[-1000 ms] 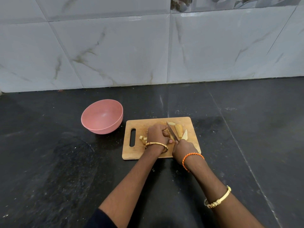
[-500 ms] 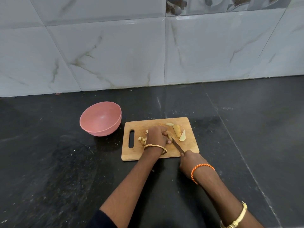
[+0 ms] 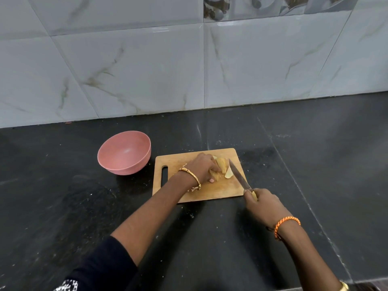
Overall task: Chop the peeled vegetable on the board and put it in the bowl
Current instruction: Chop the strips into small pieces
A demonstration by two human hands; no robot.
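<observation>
A wooden cutting board point(image 3: 222, 192) with a handle slot lies on the black counter. Pale yellow wedges of peeled vegetable point(image 3: 223, 165) lie on its far right part. My left hand point(image 3: 204, 168) is curled over the pieces and holds one of them. Off the board's near right corner, my right hand point(image 3: 263, 204) grips the handle of a knife point(image 3: 239, 176). The blade points up-left over the board, just right of the wedges. A pink bowl point(image 3: 125, 152) stands left of the board, with nothing in it.
The black stone counter point(image 3: 315, 164) runs all around the board. A grey marble-tiled wall point(image 3: 189, 70) rises behind it. The counter's near edge shows at the bottom right.
My right hand has drawn the knife back toward me and to the right, out of the pieces. My left hand has shifted right over the wedges.
</observation>
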